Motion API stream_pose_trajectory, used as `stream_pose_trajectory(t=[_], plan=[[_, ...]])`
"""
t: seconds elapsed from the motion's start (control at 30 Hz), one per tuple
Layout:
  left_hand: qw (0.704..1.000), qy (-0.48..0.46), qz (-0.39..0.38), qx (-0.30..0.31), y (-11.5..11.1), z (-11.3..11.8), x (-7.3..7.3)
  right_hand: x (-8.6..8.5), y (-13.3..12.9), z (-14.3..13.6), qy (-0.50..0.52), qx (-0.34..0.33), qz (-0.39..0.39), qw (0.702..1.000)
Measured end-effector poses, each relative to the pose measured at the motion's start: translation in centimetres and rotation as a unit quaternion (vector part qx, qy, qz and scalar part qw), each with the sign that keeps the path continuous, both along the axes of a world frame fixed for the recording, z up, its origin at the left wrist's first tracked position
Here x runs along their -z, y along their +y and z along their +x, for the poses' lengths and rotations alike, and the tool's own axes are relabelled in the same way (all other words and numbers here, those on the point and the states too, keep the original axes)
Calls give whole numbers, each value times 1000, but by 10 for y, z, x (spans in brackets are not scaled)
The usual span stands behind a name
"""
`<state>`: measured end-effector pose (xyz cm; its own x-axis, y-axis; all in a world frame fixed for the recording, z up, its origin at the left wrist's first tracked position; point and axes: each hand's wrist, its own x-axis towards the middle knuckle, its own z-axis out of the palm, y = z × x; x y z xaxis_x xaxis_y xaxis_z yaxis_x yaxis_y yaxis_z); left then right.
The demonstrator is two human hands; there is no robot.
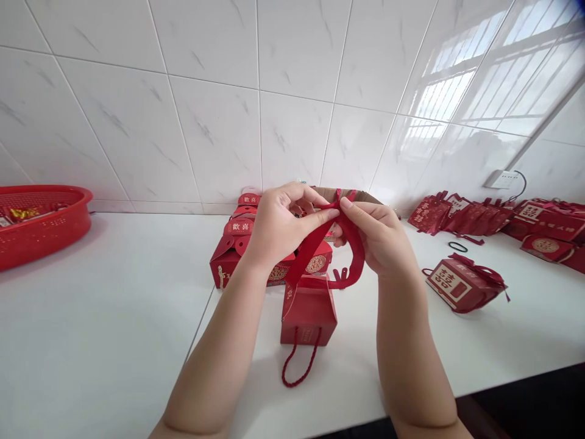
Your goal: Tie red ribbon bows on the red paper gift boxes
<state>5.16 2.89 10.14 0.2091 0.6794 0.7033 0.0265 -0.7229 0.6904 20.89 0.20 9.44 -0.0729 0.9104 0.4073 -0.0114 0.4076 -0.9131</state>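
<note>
Both hands meet above a small red gift box (308,311), pinching a red ribbon (354,256) where its strands cross. My left hand (286,219) is closed on the ribbon with thumb and forefinger. My right hand (372,228) grips it too, thumb against the left fingertips. From there the ribbon hangs in a wide loop, with one part running down to the top of the box. A twisted red cord handle (299,383) lies in front of the box on the white table. Part of the crossing is hidden by the fingers.
Several red boxes (228,259) stand behind, near a cardboard box (365,196). At right are a finished-looking box with a bow (464,283), a black hair tie (457,247), flat red packets (461,213) and more red boxes (548,228). A red basket (50,235) sits far left.
</note>
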Motion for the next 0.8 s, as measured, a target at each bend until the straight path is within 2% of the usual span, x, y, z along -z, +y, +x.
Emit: stream_pose_trajectory(t=[0.17,0.27,0.4,0.53,0.63,0.8], plan=[[996,-27,82,-34,2,2,1,1,4,3,45,-44,-7,998],[999,-9,18,24,0,-1,-1,3,7,4,60,-66,20,996],[985,74,-100,117,0,-10,-2,6,7,8,48,-51,66,995],[977,110,-135,120,2,-18,-3,6,3,13,-50,-29,126,990],[974,131,-155,103,1,-20,-4,5,0,16,-159,-3,177,971],[979,93,-144,114,3,-18,-5,5,1,14,-247,74,220,941]])
